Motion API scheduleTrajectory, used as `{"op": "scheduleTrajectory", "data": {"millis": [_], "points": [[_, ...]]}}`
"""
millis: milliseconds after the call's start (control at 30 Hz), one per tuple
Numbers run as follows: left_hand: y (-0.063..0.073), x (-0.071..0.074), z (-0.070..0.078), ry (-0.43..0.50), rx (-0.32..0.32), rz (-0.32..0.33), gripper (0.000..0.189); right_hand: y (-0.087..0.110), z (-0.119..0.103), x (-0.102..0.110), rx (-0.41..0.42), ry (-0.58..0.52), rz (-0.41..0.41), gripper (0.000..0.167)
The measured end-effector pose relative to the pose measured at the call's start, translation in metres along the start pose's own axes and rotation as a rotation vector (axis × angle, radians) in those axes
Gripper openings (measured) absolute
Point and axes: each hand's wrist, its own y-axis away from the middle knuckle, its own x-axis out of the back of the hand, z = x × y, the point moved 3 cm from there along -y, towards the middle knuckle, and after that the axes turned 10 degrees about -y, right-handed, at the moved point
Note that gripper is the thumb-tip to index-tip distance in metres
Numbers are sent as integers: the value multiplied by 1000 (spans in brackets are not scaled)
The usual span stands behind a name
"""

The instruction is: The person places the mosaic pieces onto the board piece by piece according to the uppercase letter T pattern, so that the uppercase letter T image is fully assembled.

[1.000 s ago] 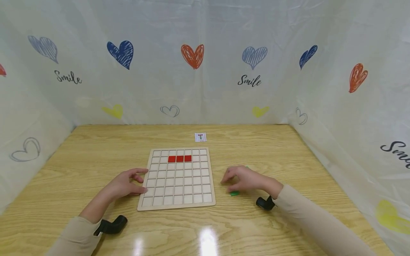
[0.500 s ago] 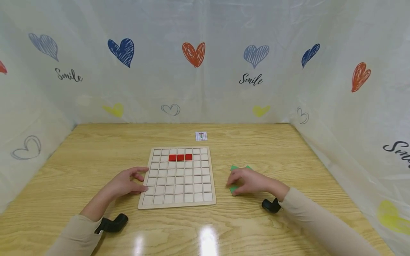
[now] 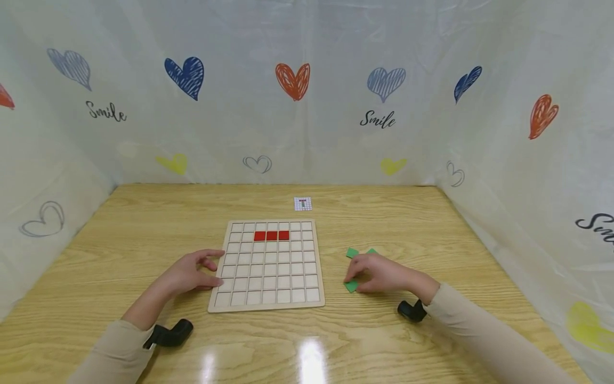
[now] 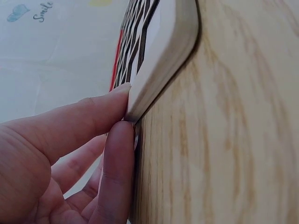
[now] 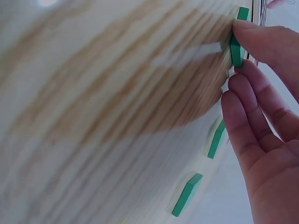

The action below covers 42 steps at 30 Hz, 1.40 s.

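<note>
The right hand (image 3: 381, 272) pinches a green tile (image 5: 237, 46) between thumb and finger, right of the board (image 3: 268, 282); two other green tiles (image 3: 352, 253) lie near it on the desk (image 3: 374, 336). The left hand (image 3: 187, 273), thumb and forefinger spread, touches the board's left edge.

Soft light fills the head view, glare (image 3: 312, 362) whitens the worktop (image 3: 369, 341) at six o'clock, and the left-wrist backdrop (image 4: 51, 60) blurs toward ten.

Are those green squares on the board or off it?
Off: the head view shows the green squares by the right hand, with table showing between them and the board.
</note>
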Motion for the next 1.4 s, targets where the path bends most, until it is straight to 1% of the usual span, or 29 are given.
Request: {"op": "scheduleTrajectory", "data": {"millis": [333,500,700,933,1067,1167,1233,1400], "points": [[1,0,1,-5,1,4,72,-7,-2,-1,0,-8,27,22],[0,0,-1,-10,5,6,72,-15,-7,0,7,-28,54,21],[0,-1,-4,4,9,6,72,-25,-11,0,-29,-34,77,21],[1,-2,-3,16,3,0,72,-36,-14,0,-22,-35,92,20],[1,-2,-2,15,1,0,71,-42,-16,-1,-40,-28,102,20],[0,-1,-1,10,5,4,71,-47,-18,-1,-31,-30,110,20],[0,-1,-1,8,5,3,72,-50,-18,-1,-21,-33,113,20],[0,-1,-1,11,-3,2,72,-59,-17,-2,-30,-38,129,20]]}}
